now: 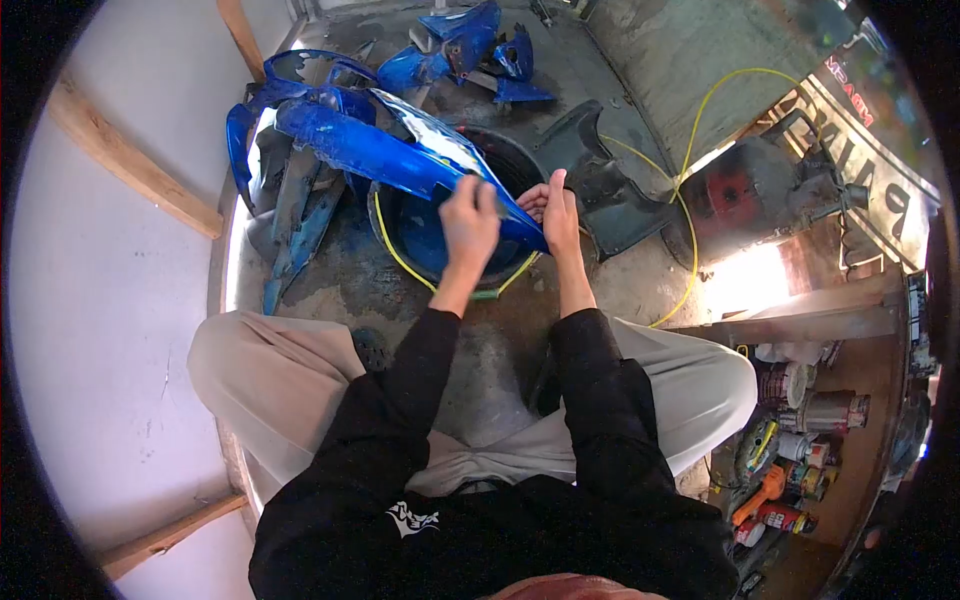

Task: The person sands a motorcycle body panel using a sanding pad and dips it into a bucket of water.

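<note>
A long blue plastic motorcycle body panel (370,150) with a pale, reflective stretch lies slanted over a dark bucket (405,235). My right hand (556,212) grips the narrow near end of the panel, its thumb pointing up and fingers curled at the edge. My left hand (470,222) is closed against the panel's surface, slightly blurred. Something small and dark shows by its fingers, but I cannot make out what it is. The bucket's rim has a yellow handle running around the near side, partly hidden by my left wrist.
More blue panels (455,50) lie on the floor at the back, and worn blue pieces (305,235) rest by the left wall. Dark plastic parts (615,195) lie right of the bucket. A yellow hose (692,230) crosses there. Cans (835,410) fill a low shelf at right.
</note>
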A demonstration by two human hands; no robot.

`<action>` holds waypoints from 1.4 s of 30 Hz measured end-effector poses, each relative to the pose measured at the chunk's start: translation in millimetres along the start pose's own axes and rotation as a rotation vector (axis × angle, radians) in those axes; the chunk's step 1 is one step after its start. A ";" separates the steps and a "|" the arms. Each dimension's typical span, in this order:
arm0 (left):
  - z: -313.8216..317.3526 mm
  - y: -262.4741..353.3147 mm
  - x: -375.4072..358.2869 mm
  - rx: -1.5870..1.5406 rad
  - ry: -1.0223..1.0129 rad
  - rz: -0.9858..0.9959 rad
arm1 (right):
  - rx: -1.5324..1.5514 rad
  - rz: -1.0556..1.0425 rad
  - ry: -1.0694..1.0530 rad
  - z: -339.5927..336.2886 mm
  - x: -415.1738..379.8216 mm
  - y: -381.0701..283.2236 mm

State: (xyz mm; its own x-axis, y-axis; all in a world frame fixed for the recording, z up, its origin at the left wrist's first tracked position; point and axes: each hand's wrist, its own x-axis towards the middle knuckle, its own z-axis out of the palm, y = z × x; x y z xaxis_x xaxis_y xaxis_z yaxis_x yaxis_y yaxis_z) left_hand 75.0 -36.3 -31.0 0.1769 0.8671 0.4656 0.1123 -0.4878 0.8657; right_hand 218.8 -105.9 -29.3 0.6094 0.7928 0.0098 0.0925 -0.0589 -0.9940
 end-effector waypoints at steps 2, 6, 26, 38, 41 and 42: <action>-13.1 -17.9 19.4 0.032 0.121 0.023 | -0.011 -0.027 0.007 2.0 -3.5 -3.7; -9.6 -26.3 20.2 0.065 0.104 0.054 | -0.014 -0.023 0.041 2.1 3.4 5.7; 21.4 14.9 -45.3 -0.099 -0.217 0.118 | 0.013 -0.080 0.053 -0.9 1.6 6.5; -16.7 -31.5 35.8 0.081 0.112 0.065 | 0.031 -0.061 0.035 1.0 -4.2 -2.5; 2.0 5.5 -4.1 0.076 -0.161 -0.019 | 0.090 -0.033 0.024 -0.1 1.7 4.3; 14.8 8.8 -21.3 0.069 -0.194 0.069 | 0.090 -0.031 0.019 -2.0 3.5 7.1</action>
State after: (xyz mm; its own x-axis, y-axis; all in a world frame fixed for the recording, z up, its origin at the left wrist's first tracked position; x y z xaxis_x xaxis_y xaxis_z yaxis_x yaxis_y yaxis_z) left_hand 86.8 -60.6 -36.0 0.3704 0.7991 0.4736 0.1587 -0.5568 0.8154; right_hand 223.1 -104.9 -36.1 0.6224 0.7816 0.0419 0.0410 0.0209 -0.9989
